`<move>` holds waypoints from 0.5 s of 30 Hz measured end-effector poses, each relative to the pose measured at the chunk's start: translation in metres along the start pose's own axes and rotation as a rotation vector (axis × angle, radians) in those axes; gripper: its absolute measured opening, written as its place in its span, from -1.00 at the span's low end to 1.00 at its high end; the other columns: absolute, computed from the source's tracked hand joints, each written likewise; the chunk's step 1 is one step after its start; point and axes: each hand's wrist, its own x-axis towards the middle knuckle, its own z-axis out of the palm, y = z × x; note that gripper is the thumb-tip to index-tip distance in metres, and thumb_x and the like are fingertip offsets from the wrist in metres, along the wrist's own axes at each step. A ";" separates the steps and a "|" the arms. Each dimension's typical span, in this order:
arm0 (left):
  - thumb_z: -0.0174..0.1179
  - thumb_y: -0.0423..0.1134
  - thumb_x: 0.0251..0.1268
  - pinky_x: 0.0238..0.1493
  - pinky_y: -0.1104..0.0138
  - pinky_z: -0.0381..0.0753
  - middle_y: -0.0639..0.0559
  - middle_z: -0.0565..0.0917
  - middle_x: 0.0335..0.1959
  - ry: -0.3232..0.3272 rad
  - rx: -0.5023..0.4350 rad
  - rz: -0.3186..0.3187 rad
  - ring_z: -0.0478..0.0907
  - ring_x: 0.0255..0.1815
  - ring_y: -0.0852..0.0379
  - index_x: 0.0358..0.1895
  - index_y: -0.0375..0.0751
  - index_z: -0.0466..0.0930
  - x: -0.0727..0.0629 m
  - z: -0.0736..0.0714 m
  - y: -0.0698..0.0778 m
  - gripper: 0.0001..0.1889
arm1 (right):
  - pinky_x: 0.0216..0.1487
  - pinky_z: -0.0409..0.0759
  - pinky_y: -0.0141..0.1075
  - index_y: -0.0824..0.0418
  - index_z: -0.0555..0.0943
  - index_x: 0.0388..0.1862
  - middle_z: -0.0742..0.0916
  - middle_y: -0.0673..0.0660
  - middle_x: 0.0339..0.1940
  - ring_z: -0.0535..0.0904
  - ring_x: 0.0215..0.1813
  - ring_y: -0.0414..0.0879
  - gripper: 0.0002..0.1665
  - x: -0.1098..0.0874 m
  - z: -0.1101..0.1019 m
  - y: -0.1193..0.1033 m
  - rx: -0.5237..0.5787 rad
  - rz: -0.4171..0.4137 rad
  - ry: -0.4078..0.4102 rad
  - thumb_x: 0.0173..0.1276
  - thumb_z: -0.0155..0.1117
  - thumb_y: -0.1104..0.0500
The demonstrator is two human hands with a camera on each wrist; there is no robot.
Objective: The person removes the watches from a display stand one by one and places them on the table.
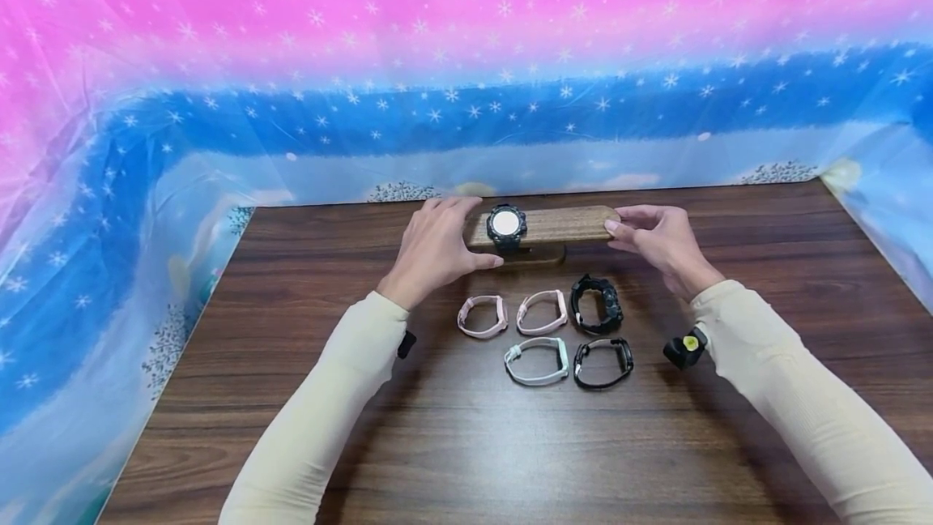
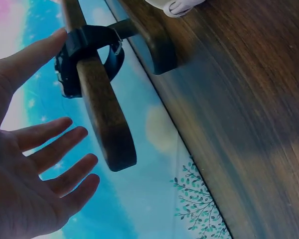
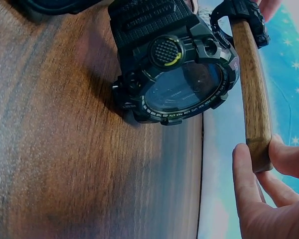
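A wooden watch stand [image 1: 568,224] with a horizontal bar stands toward the back of the table. Strapped round the bar, left of its middle, is a black watch [image 1: 505,224] with a round, bright face. My left hand [image 1: 440,245] is spread around the bar's left end. In the left wrist view its thumb [image 2: 52,45] reaches the watch, apparently touching it, while the other fingers [image 2: 60,149] stay extended, apart from the bar. My right hand [image 1: 659,241] pinches the bar's right end between thumb and fingers, as the right wrist view confirms.
In front of the stand lie two pink bands [image 1: 503,314] [image 1: 561,313], a chunky black watch [image 1: 615,306], a pale mint band [image 1: 563,359] and a slim black band [image 1: 627,356]. A patterned cloth [image 1: 466,116] rises behind the brown wooden table [image 1: 510,460].
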 end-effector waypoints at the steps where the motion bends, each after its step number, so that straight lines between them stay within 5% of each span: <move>1: 0.61 0.22 -0.14 0.38 0.01 0.41 -0.07 0.49 0.41 -0.006 0.000 0.006 0.37 0.37 -0.17 0.46 -0.16 0.39 0.002 0.001 0.000 0.05 | 0.29 0.57 -0.25 0.39 0.39 0.44 0.47 0.29 0.33 0.76 -0.03 -0.10 -0.33 0.000 0.000 0.000 -0.002 -0.001 0.002 0.46 0.34 0.16; 15: 0.61 0.17 -0.11 0.38 0.00 0.40 0.01 0.50 0.40 -0.078 -0.018 0.063 0.38 0.40 -0.12 0.45 -0.14 0.41 0.025 0.012 0.006 0.00 | 0.27 0.59 -0.26 0.39 0.40 0.43 0.45 0.32 0.37 0.76 -0.06 -0.13 -0.34 0.000 0.000 0.000 0.016 0.010 0.010 0.46 0.34 0.18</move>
